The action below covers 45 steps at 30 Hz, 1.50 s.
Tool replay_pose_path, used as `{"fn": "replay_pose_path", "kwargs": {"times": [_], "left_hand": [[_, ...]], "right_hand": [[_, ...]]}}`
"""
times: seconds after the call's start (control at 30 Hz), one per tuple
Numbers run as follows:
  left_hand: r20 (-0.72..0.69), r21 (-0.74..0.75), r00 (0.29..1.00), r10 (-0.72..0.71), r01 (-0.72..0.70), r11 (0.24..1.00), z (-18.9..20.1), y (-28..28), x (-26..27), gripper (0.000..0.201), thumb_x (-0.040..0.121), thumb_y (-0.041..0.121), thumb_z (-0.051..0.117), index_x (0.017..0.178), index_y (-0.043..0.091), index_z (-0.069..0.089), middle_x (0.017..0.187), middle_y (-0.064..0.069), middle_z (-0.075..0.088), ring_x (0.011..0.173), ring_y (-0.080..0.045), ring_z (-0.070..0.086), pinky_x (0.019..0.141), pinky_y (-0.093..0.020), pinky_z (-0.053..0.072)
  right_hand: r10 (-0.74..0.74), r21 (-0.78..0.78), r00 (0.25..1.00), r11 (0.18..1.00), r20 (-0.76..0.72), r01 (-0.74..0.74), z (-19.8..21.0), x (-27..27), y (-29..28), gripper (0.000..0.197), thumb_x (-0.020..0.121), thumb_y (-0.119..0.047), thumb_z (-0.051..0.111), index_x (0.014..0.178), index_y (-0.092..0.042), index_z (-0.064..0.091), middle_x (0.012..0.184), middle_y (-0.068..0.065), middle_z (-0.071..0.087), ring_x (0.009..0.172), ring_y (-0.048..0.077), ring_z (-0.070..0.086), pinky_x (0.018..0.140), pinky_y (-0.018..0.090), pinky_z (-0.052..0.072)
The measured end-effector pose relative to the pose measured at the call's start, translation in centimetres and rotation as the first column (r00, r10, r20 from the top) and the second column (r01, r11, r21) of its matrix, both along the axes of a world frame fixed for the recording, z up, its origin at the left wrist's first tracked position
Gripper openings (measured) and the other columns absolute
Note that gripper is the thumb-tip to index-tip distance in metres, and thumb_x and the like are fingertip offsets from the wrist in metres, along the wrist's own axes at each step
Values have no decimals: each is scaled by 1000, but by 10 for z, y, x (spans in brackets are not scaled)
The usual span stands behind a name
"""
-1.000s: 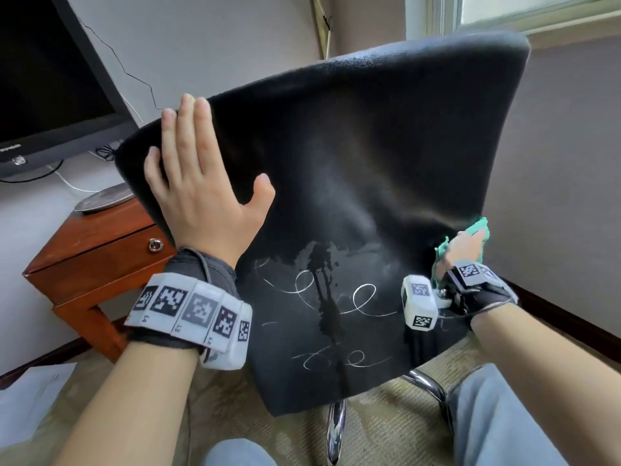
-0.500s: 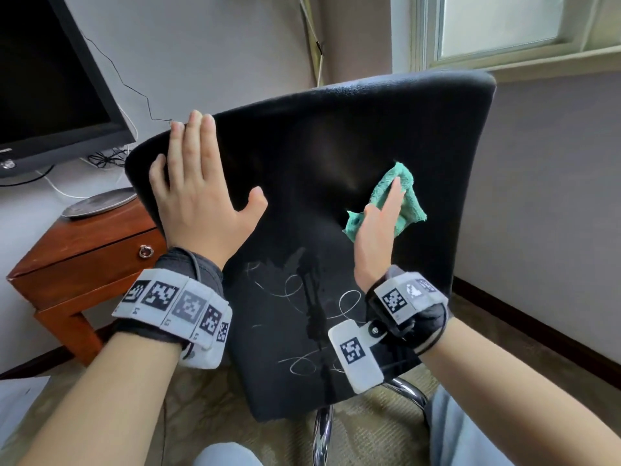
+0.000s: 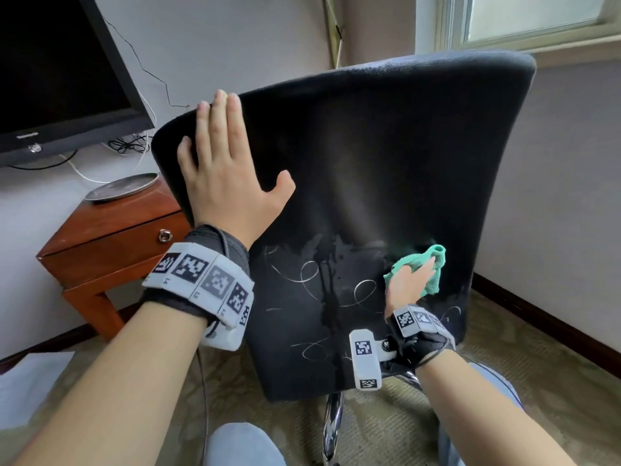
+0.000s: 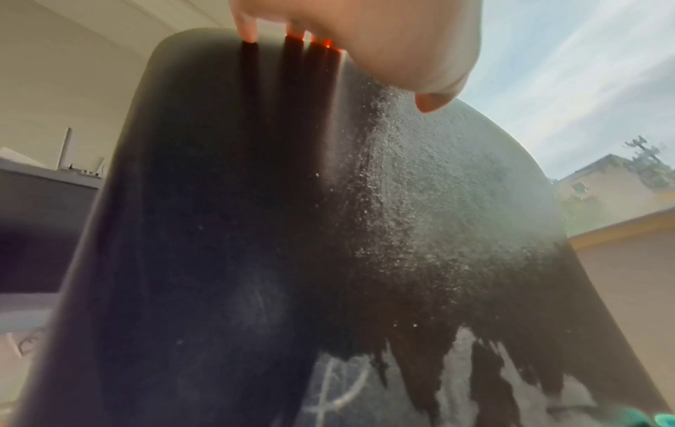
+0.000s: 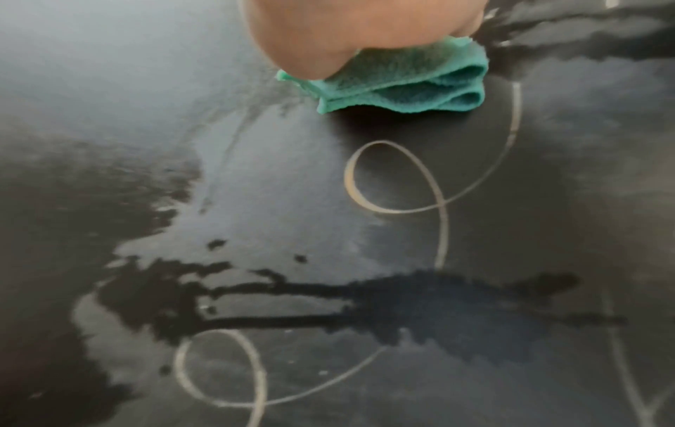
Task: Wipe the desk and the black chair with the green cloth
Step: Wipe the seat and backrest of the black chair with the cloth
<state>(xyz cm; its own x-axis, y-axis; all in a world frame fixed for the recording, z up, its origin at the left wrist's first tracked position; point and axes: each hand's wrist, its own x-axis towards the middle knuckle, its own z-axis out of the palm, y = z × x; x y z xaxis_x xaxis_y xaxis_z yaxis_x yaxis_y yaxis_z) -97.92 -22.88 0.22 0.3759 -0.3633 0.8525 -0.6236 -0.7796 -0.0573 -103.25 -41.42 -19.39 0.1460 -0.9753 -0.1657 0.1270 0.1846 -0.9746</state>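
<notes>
The fingers of the left hand lie straight and close together, thumb spread wide, flat against the back of the black chair near its upper left corner, fingertips reaching the top edge. In this head view the right hand sits low on the chair back, towards its right edge, fingers stretched over a bunched green cloth and pressing it onto the surface. Left of the cloth, the lower chair back carries pale looping scribbles and dark wet streaks. Left of the chair stands a small wooden table with one drawer and a round metal plate on top; a dark monitor is above it. A chrome leg shows under the chair, on patterned carpet.

The left wrist view looks up along the chair back. The left hand's fingertips touch the chair's top edge, side by side, and the thumb rests further right. The lower part is wet and streaked.

The right wrist view is close on the chair back. The right hand presses the folded green cloth against it; how each finger lies cannot be told here. Below the cloth run looping pale lines and a dark wet patch.
</notes>
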Motion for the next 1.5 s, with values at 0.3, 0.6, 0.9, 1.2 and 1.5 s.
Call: {"fn": "replay_pose_path", "kwargs": {"times": [0.3,0.6,0.9,1.2,1.5], "left_hand": [[-23,73,1000,17,-15,997,7,3,-2,93,80,53,50,150,5,13,157,-12,15,145,-28,11,114,-53,5],[-7,101,1000,-22,23,995,11,10,1,89,78,52,44,148,4,20,154,-13,23,143,-34,15,113,-54,3],[-12,-36,994,-105,104,994,11,8,-1,78,78,50,39,145,10,32,150,-6,32,141,-26,24,113,-54,5],[53,-99,986,-155,160,982,4,-7,-8,76,77,44,46,144,9,35,149,-8,35,140,-29,26,112,-54,11],[142,-168,987,-69,93,981,1,-45,-20,74,75,44,50,138,7,42,143,-9,43,136,-31,34,109,-60,16]], "right_hand": [[138,-68,987,987,-80,-144,28,1,29,57,98,-3,28,150,-4,6,158,16,0,145,33,3,118,44,6],[334,-338,930,902,156,-268,103,14,94,66,96,-5,31,151,-25,0,158,-2,-17,144,24,-17,115,35,-5],[305,-315,950,910,65,-270,54,7,69,65,97,-9,28,151,-28,-2,158,-6,-15,145,14,-15,116,37,-5],[145,-105,975,981,-169,-164,-36,0,5,57,97,-2,30,149,-1,7,154,25,9,142,39,14,117,46,13],[85,115,995,989,50,-91,-91,0,-73,30,101,-10,25,121,-18,46,94,-9,58,79,2,50,82,19,46]]}}
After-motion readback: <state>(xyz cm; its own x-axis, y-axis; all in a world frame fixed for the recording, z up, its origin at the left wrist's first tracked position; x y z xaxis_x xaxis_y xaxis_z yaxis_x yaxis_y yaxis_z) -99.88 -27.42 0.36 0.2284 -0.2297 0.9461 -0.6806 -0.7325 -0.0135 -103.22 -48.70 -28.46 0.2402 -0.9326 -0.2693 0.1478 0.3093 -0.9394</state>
